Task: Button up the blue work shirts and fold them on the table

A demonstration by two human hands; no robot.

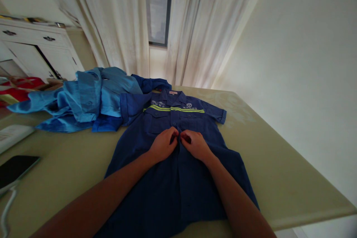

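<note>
A navy short-sleeved work shirt [156, 186] lies front side up on the table, its collar at the far end. Yellow-green stripes and pale emblems cross its chest, above two flap pockets. At the middle of the front placket, my left hand [164, 143] pinches one front edge of the shirt. Close beside it, my right hand [196, 144] pinches the facing edge, fingertips almost meeting those of the left. Whether a button sits between the fingers is hidden.
A heap of lighter blue garments [92, 93] lies at the back left, touching the shirt's sleeve. A phone [16, 171] with a white cable and a white object [15, 135] rest at the left. The table's edge [315, 217] runs along the right.
</note>
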